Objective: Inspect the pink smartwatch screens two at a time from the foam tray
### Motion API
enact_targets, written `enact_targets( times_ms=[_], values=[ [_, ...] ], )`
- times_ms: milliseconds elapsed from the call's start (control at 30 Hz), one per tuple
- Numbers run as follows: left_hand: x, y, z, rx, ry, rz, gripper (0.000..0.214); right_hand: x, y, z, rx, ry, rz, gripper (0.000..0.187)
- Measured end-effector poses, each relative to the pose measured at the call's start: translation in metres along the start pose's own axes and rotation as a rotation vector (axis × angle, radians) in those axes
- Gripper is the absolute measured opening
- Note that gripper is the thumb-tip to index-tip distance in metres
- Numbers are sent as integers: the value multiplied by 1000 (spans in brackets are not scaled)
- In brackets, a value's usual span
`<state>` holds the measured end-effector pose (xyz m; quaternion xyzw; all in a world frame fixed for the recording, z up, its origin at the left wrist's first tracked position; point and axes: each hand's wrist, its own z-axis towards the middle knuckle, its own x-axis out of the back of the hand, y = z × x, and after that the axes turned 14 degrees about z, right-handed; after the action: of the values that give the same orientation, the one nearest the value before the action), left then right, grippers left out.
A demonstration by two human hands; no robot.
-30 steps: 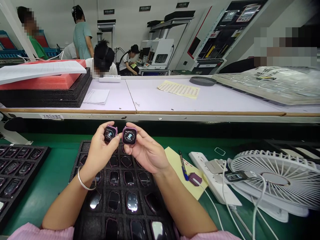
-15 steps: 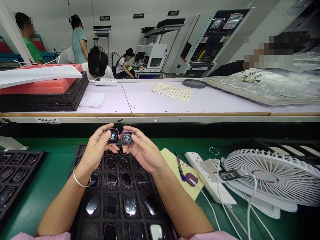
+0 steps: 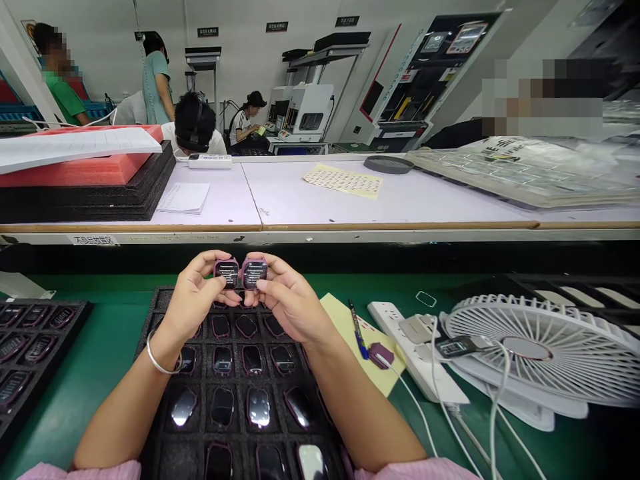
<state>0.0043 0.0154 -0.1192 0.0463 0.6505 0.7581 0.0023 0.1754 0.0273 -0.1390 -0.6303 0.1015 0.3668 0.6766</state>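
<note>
My left hand is closed around a purple-framed smartwatch, its thumb on the lower screen. A second smartwatch of the same kind is pinched in my right hand, with the thumb near its lower edge. Both watches are held upright side by side, nearly touching, and their lit screens show lines of white text on black. Beneath my hands lies a black foam tray with rows of watch bodies, mostly dark-screened. My forearms cover parts of its sides.
On the right are a white fan, a power strip with cables, a blue pen and a purple charger-like piece on yellow paper. Another watch tray sits left. A white shelf runs ahead; several people are beyond.
Both watch screens have switched from a graphic display to a text list. My thumbs have shifted down from the upper screens to the lower parts.
</note>
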Motion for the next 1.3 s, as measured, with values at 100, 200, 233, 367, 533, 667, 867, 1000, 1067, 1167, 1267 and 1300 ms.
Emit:
enact_targets(
  times_ms=[100,200,233,367,533,667,867,1000,1067,1167,1267,1300],
  values=[
    [0,1,-1,-7,-2,14,37,0,1,-1,12,6,-26,37],
    [0,2,-2,-16,-3,19,39,-1,1,-1,29,7,-38,37],
    [-1,2,-2,-16,-3,22,39,-1,2,-1,33,8,-41,37],
    [-2,3,-2,-11,1,36,39,-1,2,0,46,18,-57,37],
    [-2,3,-4,-18,-5,36,38,-1,2,-1,62,20,-89,35],
    [-3,2,-4,-38,1,30,37,-2,1,-3,72,8,-108,37],
    [-4,1,-3,-45,21,39,35,-3,1,-4,77,11,-138,38],
    [-5,-1,-2,-49,18,46,35,-3,1,-4,83,8,-144,38],
    [-4,-2,-3,-49,10,39,36,-3,2,-4,84,4,-143,38],
    [-4,-2,-4,-51,1,25,38,-2,2,-4,87,4,-141,40],
    [-4,-2,-4,-56,-3,18,40,-2,2,-3,89,-1,-132,41],
    [-4,-2,-4,-58,-3,16,40,-1,2,-3,91,-3,-126,42]
  ],
)
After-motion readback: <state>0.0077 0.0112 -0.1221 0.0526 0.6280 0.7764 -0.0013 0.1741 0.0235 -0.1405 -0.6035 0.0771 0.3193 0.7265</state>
